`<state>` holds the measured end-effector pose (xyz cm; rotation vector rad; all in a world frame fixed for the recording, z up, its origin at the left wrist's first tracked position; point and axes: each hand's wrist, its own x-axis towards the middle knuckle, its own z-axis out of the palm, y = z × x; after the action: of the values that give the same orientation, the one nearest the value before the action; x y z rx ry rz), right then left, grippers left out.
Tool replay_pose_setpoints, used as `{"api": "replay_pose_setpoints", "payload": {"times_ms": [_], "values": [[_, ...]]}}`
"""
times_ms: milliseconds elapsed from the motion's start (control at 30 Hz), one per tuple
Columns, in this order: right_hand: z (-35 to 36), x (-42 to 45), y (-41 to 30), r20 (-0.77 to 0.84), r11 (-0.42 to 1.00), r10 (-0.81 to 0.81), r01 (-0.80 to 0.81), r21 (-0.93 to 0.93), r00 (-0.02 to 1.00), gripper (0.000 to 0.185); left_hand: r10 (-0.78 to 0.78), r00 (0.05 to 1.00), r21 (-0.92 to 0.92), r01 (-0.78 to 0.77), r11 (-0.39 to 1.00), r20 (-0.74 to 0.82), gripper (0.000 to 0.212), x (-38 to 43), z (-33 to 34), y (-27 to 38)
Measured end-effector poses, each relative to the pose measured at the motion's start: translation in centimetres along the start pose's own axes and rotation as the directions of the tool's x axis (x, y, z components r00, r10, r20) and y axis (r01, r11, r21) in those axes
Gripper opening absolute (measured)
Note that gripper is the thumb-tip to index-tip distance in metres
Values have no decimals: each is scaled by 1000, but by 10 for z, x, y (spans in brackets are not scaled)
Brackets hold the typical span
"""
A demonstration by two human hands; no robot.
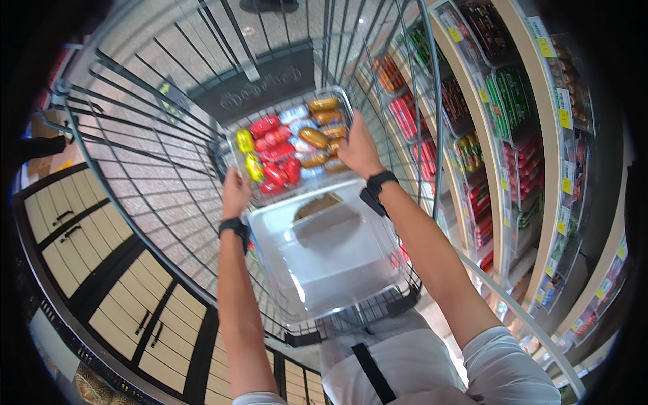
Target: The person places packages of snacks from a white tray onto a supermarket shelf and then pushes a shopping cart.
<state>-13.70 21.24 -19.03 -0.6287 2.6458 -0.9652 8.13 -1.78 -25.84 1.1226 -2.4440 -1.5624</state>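
Observation:
A clear plastic bin (295, 189) of wrapped snacks is held between my two hands inside a wire shopping cart (136, 223). My left hand (236, 194) grips its left side, near yellow-wrapped pieces (254, 167). On its right side is my right hand (360, 147), beside gold-brown wrapped pieces (313, 137). Red-wrapped pieces (275, 172) and white-and-blue ones (294, 114) fill the rest. Nearer my body lies a second clear plastic bin (334, 273), with a brown shape visible at its far end. Black bands are on both my wrists.
Shelves (544, 167) with price tags and packaged goods stand close on the right. Wood-panelled cabinets (147, 314) with black handles line the left. A dark panel (253, 86) crosses the cart's far part. A dark shoe (268, 5) shows beyond the cart.

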Motion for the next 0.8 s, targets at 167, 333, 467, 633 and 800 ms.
{"api": "replay_pose_setpoints", "payload": {"times_ms": [167, 333, 467, 633, 800], "values": [[-24, -47, 11, 87, 985, 159, -153, -74, 983, 51, -45, 999, 80, 47, 996, -25, 18, -52, 30, 6], [-41, -79, 40, 157, 988, 152, -144, -62, 976, 43, -40, 997, 56, 44, 997, -66, 21, -98, 57, -2], [-46, -115, 65, 138, 979, 182, -166, -121, 974, 32, -84, 996, 76, 83, 994, 3, 20, -123, 72, -3], [-51, -152, 67, 60, 956, 160, -139, -257, 985, 24, -171, 982, -121, 180, 976, 82, 18, -146, 82, -33], [-63, -164, 52, 120, 907, 353, -308, -286, 928, 25, -147, 986, -204, 161, 966, 84, 14, -145, 59, -33]]}}
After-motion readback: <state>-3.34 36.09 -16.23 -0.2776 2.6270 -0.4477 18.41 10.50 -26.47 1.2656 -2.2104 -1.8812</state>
